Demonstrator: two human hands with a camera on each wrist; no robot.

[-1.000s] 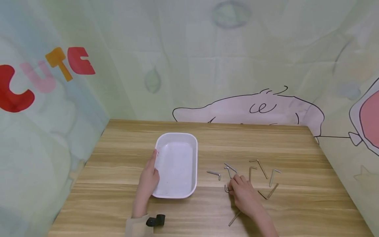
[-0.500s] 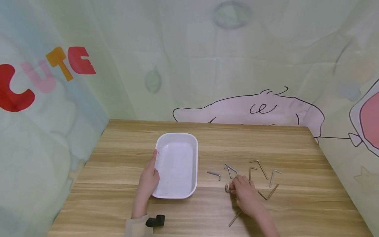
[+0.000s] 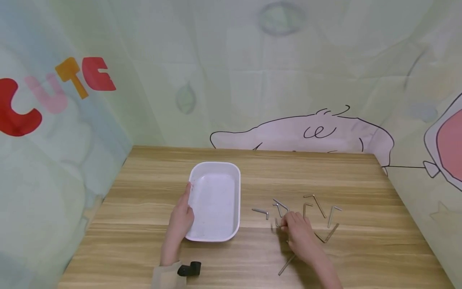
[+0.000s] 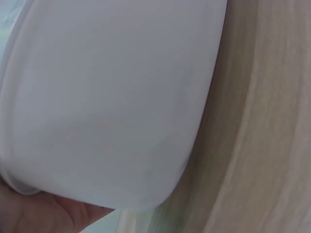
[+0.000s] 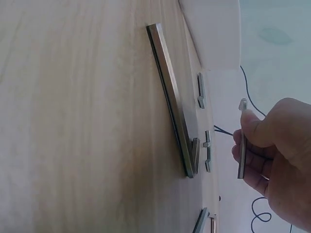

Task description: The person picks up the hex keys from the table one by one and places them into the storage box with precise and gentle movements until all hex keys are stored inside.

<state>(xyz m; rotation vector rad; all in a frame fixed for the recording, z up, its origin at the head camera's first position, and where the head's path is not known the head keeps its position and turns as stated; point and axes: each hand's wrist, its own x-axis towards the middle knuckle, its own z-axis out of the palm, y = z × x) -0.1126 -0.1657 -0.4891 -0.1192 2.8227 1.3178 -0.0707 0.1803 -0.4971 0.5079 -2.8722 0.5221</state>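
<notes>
My left hand point(image 3: 181, 216) grips the left side of a white tray point(image 3: 239, 208) in the head view, and nothing lies in the tray. The left wrist view shows the tray's outer wall point(image 4: 107, 97), with part of the left hand point(image 4: 43, 213) below its rim. My right hand point(image 3: 299, 235) pinches a small L-shaped hex key point(image 3: 277, 223) just above the table. In the right wrist view this hex key point(image 5: 242, 155) is between thumb and fingers, its short bent end upward. A longer hex key point(image 3: 286, 265) lies below the right hand, partly hidden by it.
Several more hex keys lie on the wooden table point(image 3: 144, 192) around the right hand: a silver hex key point(image 3: 260, 211) near the tray, a brass-coloured one point(image 3: 320, 206) farther back, a silver one point(image 3: 331, 217) to the right. A printed cloth point(image 3: 231, 80) hangs behind the table.
My right hand has risen slightly with the small hex key, which now stands off the table with a shadow beneath it. The left hand and the tray stay put.
</notes>
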